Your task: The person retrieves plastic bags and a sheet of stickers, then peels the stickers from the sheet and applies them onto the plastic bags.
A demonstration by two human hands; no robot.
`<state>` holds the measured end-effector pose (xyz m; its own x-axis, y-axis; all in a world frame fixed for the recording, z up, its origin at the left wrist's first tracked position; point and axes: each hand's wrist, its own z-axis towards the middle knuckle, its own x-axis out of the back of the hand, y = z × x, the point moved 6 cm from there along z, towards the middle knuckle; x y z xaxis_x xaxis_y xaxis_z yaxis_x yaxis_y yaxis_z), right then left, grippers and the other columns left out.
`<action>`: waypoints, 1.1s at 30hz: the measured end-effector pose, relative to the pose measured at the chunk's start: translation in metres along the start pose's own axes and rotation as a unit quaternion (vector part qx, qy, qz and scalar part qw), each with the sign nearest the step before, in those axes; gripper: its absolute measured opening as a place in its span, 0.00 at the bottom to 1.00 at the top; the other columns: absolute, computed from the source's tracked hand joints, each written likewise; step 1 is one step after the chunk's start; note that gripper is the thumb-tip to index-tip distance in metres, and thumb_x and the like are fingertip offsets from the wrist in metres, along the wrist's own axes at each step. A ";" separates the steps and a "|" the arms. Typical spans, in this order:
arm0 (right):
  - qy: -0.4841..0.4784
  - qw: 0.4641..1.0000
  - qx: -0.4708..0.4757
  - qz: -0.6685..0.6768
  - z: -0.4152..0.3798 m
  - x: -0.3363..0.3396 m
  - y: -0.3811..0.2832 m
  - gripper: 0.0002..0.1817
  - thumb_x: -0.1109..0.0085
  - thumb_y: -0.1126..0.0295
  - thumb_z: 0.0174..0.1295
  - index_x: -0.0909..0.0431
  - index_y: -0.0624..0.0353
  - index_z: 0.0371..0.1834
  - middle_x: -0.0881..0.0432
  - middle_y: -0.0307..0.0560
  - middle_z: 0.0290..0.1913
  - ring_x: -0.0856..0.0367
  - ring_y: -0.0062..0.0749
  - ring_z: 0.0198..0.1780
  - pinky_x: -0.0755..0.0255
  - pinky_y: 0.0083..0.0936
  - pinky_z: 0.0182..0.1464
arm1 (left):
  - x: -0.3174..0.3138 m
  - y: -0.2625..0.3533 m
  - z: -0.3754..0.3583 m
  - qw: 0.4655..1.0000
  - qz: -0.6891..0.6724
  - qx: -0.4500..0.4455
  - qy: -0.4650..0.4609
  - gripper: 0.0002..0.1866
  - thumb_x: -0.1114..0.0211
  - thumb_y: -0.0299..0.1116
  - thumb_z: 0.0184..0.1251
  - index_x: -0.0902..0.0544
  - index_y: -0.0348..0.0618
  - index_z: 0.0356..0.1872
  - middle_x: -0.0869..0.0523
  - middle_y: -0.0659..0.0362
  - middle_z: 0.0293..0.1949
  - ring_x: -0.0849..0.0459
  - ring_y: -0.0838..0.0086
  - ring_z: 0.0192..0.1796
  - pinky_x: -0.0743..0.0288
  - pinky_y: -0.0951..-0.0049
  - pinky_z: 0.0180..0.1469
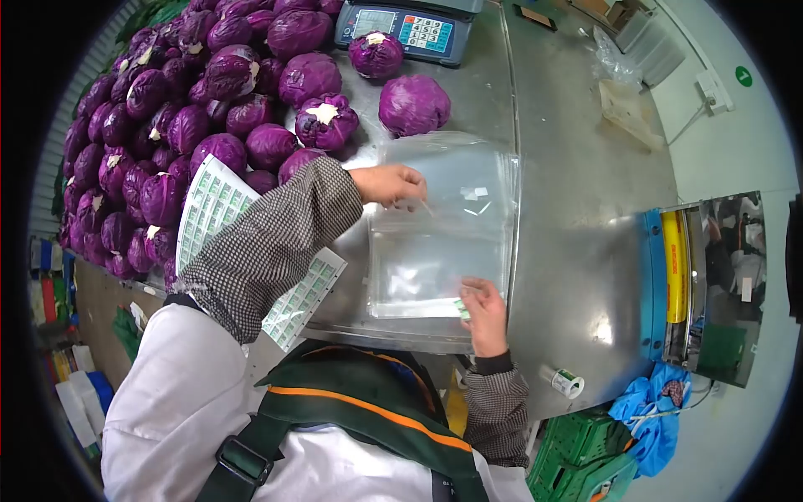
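My left hand [391, 186] is over the upper part of a stack of clear plastic bags [435, 268], its fingers pinched together. A thin pale sliver shows at its fingertips, too small to name. Near the stack's lower right corner, my right hand [485, 316] has a small green-and-white label [462, 309] between thumb and fingers, close to the bag's edge. Small white paper scraps [475, 193] lie on the upper bags. A sheet of green-and-white labels [216, 201] passes beneath my left forearm, which hides its middle.
Red cabbages [188, 125] are piled at the left, with a few loose ones [414, 105] above the bags. A digital scale [410, 29] stands at the back. To the right are a blue-and-yellow device [676, 268], a label roll [567, 383] and green crates [577, 456].
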<state>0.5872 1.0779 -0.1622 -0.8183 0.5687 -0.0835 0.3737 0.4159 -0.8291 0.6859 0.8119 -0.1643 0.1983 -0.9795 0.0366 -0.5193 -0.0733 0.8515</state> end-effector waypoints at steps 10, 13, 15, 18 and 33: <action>-0.007 0.994 -0.112 0.012 0.013 0.007 0.046 0.14 0.40 0.69 0.67 0.22 0.59 0.54 0.21 0.35 0.36 0.30 0.11 0.29 0.41 0.10 0.22 | 0.086 -0.046 0.037 0.947 -0.189 0.033 0.258 0.10 0.34 0.36 0.65 0.19 0.40 0.38 0.20 0.62 0.26 0.28 0.82 0.21 0.34 0.81 0.22; -0.008 0.993 -0.115 0.004 0.014 0.009 0.048 0.11 0.40 0.69 0.67 0.22 0.58 0.51 0.22 0.34 0.36 0.30 0.11 0.28 0.41 0.10 0.22 | 0.094 -0.049 0.037 0.871 -0.297 -0.011 0.392 0.12 0.34 0.37 0.66 0.20 0.36 0.37 0.22 0.62 0.21 0.30 0.79 0.17 0.33 0.77 0.20; -0.007 0.993 -0.114 -0.008 0.012 0.008 0.047 0.10 0.41 0.69 0.68 0.22 0.58 0.49 0.22 0.33 0.35 0.31 0.11 0.28 0.40 0.10 0.22 | 0.093 -0.042 0.018 0.821 -0.239 -0.073 0.513 0.12 0.34 0.35 0.66 0.21 0.35 0.39 0.23 0.59 0.24 0.28 0.74 0.22 0.31 0.72 0.26; 0.018 0.997 -0.016 0.080 0.006 0.014 0.028 0.08 0.44 0.69 0.70 0.23 0.59 0.48 0.23 0.33 0.34 0.33 0.11 0.24 0.40 0.11 0.22 | 0.058 0.002 -0.046 0.689 0.083 -0.200 0.692 0.12 0.35 0.30 0.64 0.23 0.36 0.44 0.22 0.51 0.37 0.20 0.63 0.39 0.25 0.63 0.43; -0.026 0.972 0.043 0.231 0.006 0.048 0.007 0.07 0.47 0.72 0.72 0.24 0.60 0.49 0.31 0.33 0.27 0.41 0.13 0.18 0.43 0.14 0.21 | -0.144 -0.012 -0.056 0.843 0.412 -0.147 0.313 0.37 0.27 0.41 0.55 0.30 0.46 0.67 0.34 0.44 0.68 0.31 0.45 0.67 0.32 0.51 0.65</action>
<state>0.5481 1.1037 -0.1758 -0.5945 0.6423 -0.4838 0.6698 0.0626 -0.7399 0.7101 0.9640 -0.1510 0.3178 -0.3780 0.8695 -0.4849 0.7233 0.4917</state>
